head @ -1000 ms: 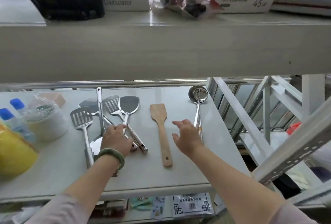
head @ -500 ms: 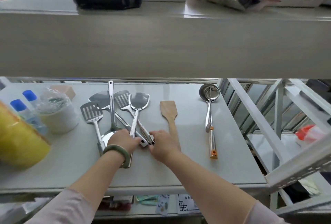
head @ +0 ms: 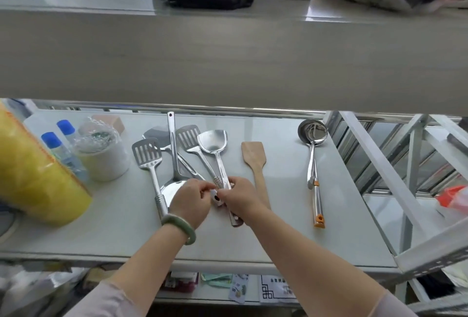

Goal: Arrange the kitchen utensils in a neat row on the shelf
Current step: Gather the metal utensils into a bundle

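Several steel utensils lie crossed in a heap on the white shelf [head: 283,215]: a slotted spatula [head: 146,152], a reversed turner [head: 171,139] with its handle pointing away, a second slotted spatula [head: 188,137] and a solid turner [head: 212,140]. A wooden spatula [head: 253,155] and a ladle [head: 313,132] with an orange-tipped handle lie apart to the right. My left hand [head: 188,202] pinches the handle end of the second slotted spatula. My right hand [head: 240,197] meets it, closed over the solid turner's handle, which sticks out below my wrist.
At the left stand a yellow pack [head: 30,172], two blue-capped bottles [head: 59,149] and a wrapped white tub [head: 103,154]. The upper shelf board [head: 228,58] hangs low overhead. The white rack frame [head: 379,177] borders the right end.
My right hand has left the ladle and moved left to the steel handles beside my left hand. The solid turner's handle has slid toward the front edge.
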`<state>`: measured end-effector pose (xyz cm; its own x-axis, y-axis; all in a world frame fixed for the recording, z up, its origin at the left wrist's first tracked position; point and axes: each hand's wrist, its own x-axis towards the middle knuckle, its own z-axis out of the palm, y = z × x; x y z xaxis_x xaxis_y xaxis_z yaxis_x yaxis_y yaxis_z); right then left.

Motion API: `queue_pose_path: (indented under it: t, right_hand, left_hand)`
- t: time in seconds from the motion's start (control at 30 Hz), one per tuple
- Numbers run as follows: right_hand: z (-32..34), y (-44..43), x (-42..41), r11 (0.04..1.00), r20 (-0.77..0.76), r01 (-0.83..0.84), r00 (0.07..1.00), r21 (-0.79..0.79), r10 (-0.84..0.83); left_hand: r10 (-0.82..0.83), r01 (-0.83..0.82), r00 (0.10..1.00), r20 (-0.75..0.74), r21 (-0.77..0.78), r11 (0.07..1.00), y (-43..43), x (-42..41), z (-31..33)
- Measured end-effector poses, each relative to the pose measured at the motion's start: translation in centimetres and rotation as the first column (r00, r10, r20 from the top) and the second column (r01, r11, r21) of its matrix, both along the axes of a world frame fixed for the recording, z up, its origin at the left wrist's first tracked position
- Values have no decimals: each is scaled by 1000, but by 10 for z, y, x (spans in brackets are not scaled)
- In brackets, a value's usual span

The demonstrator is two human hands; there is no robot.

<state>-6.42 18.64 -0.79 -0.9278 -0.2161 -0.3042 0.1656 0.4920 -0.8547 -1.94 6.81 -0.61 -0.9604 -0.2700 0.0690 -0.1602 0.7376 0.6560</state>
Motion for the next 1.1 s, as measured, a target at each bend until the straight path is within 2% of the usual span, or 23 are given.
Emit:
queue_pose_path:
  t: [0.07,0.1,0.2,0.27,0.33,0.37,0.47,0.53,0.57,0.63,0.77,0.83,0.9,1.1]
  right_hand:
    - [0,-2,1,998,-52,-12,999,57,15]
    - [0,-4,1,998,-69,-14,997,69,19]
    - [-2,-10,3,995,-111,-40,993,89,50]
    - [-5,-15,4,991,-127,-64,989,119,79]
    - [-6,-19,6,988,-130,-81,987,132,98]
    - [-6,-21,8,987,-133,-86,986,132,104]
    - [-7,-21,11,986,-151,-93,982,141,114]
    - [-7,-18,13,986,-163,-82,981,144,106]
    - [-6,-17,14,989,-167,-72,981,132,94]
    - [-5,-14,16,995,-176,-47,983,87,61]
    - [0,-5,17,999,-181,-19,983,33,25]
    - [3,1,16,999,-173,-40,984,32,45]
    - [6,9,13,994,-198,-65,977,83,80]
    - [18,29,-8,969,-420,-40,896,242,142]
  left_hand:
    - [172,-176,979,-109,-30,984,-16,7,-3]
    - [267,-272,958,-107,-39,961,-26,10,-4]
    - [463,-459,880,104,-63,886,-53,22,-5]
    - [453,-476,850,268,25,879,-69,24,-9]
    - [413,-478,848,333,142,867,-78,25,-15]
    - [410,-476,848,337,144,867,-82,26,-16]
    - [441,-448,838,323,-56,892,-86,27,-17]
    - [452,-399,854,258,-234,887,-84,25,-14]
    - [437,-381,876,203,-265,886,-81,22,-12]
    - [393,-357,907,154,-219,908,-71,16,-9]
    - [380,-405,876,297,24,914,-56,6,-8]
    - [394,-472,848,355,167,866,-61,1,-12]
    - [406,-501,848,341,264,824,-66,-1,-13]
    - [629,-646,756,179,359,674,-92,15,-6]
